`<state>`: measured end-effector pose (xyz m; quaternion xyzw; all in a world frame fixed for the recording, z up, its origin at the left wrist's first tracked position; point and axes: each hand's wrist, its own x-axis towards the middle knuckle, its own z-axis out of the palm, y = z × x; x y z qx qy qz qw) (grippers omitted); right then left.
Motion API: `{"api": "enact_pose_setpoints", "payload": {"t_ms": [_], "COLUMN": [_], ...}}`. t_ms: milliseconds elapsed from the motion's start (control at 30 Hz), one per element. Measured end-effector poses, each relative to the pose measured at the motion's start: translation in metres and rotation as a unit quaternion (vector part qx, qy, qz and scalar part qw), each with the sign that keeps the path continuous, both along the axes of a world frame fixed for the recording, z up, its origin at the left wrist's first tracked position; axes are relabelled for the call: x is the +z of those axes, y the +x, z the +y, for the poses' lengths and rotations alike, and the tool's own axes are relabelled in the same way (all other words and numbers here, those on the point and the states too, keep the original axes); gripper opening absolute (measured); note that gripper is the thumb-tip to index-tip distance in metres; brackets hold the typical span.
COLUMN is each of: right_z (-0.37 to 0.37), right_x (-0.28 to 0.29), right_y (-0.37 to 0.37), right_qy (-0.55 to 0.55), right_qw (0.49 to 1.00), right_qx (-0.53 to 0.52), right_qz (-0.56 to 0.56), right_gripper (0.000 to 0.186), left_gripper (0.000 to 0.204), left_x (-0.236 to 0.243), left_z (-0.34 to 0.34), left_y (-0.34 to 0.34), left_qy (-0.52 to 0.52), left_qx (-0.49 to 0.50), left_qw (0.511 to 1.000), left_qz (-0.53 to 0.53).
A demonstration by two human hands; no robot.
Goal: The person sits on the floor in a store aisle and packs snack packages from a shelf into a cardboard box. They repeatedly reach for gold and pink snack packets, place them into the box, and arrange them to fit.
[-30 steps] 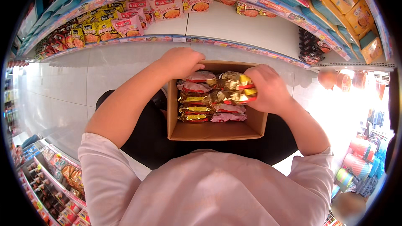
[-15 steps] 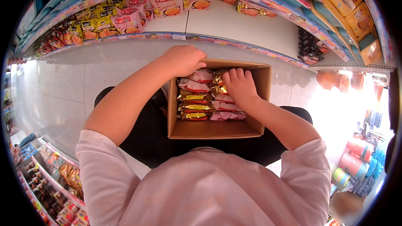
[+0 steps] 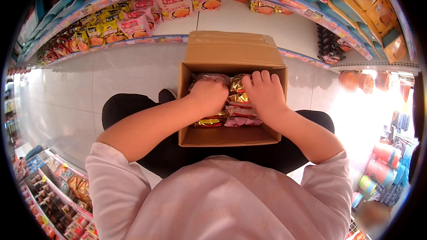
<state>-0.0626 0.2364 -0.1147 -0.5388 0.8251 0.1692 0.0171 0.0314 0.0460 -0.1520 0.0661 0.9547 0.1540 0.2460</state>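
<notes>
L hand [image 3: 210, 95] has moved off the box's far L corner since 0.5 s ago, now down over the L row of packets; the far flap [image 3: 231, 49] has come up into view, angled out twd the shelf. L fingers curled, close tog., tips hidden, so can't tell if clamped on anything. R hand [image 3: 265, 92] is at the R row, fingers slightly apart, thumb side against the gold packets [image 3: 239, 98]; can't tell if gripping. Nearer the person in the same row: pink packets [image 3: 243, 122]. More gold packs, front of L row, partly under L forearm. All inside the open cardboard box [image 3: 229, 140], b/w the person's dark-clad legs [image 3: 129, 110]. Beyond the flap: low shelf [image 3: 284, 31] w/ pink + yellow packs [image 3: 111, 30] on its L part.
</notes>
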Motion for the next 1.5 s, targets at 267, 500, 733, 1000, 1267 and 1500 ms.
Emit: {"api": "enact_pose_setpoints", "payload": {"t_ms": [267, 500, 733, 1000, 1267, 1500], "right_z": [0.003, 0.000, -0.014, -0.016, -0.007, -0.022], "right_x": [-0.028, -0.032, -0.068, -0.067, -0.086, -0.086], "right_y": [0.017, 0.019, -0.001, 0.000, -0.001, -0.012], "right_qy": [-0.002, -0.041, 0.022, 0.004, 0.021, 0.093], "right_qw": [0.999, 0.997, 0.998, 0.997, 0.997, 0.982], "right_qx": [-0.004, -0.002, -0.041, -0.053, -0.030, -0.063], "right_qz": [0.032, 0.069, 0.041, 0.047, -0.062, -0.154], "right_gripper": [0.056, 0.051, 0.046, 0.036, 0.041, 0.034], "left_gripper": [0.047, 0.063, 0.076, 0.096, 0.079, 0.031], "left_x": [-0.050, -0.032, -0.025, -0.047, -0.037, 0.012], "left_z": [-0.001, -0.015, -0.008, -0.012, -0.012, -0.014], "left_y": [-0.002, -0.015, -0.027, -0.013, -0.013, -0.023], "left_qy": [-0.178, -0.256, -0.272, -0.246, -0.226, -0.007], "left_qx": [-0.130, -0.148, -0.174, -0.156, -0.158, -0.136], "left_qw": [0.973, 0.923, 0.905, 0.922, 0.933, 0.991], "left_qz": [-0.073, -0.245, -0.276, -0.257, -0.232, 0.011]}}
